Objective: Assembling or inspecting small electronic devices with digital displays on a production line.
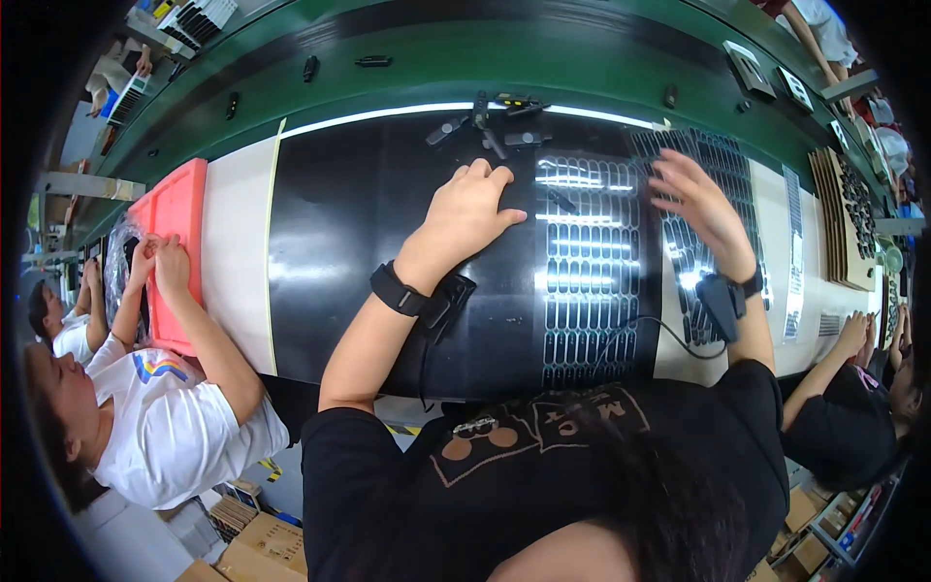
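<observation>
My left hand (465, 215) rests on the black mat (388, 262), thumb apart from the bent fingers, holding nothing that shows. Just beyond its fingertips lies a loose group of small black devices (524, 140), one with yellow marks. To its right is a clear sheet (592, 281) covered in rows of elongated oval stickers or film pieces. Slightly blurred, my right hand (706, 209) hovers above more sheets (722, 160) of the same pattern, fingers apart. Nothing can be seen in it. A small dark piece (561, 201) lies on the upper part of the nearer sheet.
A green conveyor belt (417, 39) runs behind the mat, carrying scattered black devices (373, 61). At left, a co-worker's hands (170, 260) work at a red tray (189, 194). Stacked brown boards (839, 218) stand at right, near another worker. A black cable (669, 325) trails from my right wrist.
</observation>
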Demonstrator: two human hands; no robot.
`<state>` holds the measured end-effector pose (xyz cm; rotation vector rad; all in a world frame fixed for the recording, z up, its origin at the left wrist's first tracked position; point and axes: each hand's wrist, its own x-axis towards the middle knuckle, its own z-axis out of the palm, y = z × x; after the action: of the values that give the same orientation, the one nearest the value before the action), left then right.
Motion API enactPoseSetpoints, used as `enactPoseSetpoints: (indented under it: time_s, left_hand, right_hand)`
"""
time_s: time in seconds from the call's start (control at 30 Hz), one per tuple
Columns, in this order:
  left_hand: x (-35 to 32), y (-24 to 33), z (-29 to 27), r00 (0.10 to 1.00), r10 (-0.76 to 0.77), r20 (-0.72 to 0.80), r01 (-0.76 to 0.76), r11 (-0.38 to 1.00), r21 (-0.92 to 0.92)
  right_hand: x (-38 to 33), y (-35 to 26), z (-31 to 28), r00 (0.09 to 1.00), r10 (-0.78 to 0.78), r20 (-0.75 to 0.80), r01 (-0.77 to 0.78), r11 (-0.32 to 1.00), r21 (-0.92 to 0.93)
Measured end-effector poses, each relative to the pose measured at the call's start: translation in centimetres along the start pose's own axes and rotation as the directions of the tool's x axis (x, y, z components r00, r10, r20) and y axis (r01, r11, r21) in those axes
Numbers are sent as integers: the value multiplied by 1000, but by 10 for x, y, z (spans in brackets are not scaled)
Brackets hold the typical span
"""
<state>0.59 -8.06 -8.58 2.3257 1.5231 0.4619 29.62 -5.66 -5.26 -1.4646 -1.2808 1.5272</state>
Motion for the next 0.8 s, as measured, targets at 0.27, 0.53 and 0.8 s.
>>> enactPoseSetpoints:
  time_s: [0.27,0.53,0.8]
  left_hand:
    - [-3,35,17,993,57,103,-72,986,151]
    - [-5,45,22,941,-279,-191,138,833,-536]
    - [-35,101,-70,512,558,-653,-653,747,126]
  right_hand:
    - [-3,33,-13,906,117,408,-291,870,397]
    - [-19,9,13,859,-373,349,499,760,-416]
    - [-132,-60,14,240,-833,498,681,-221,-698]
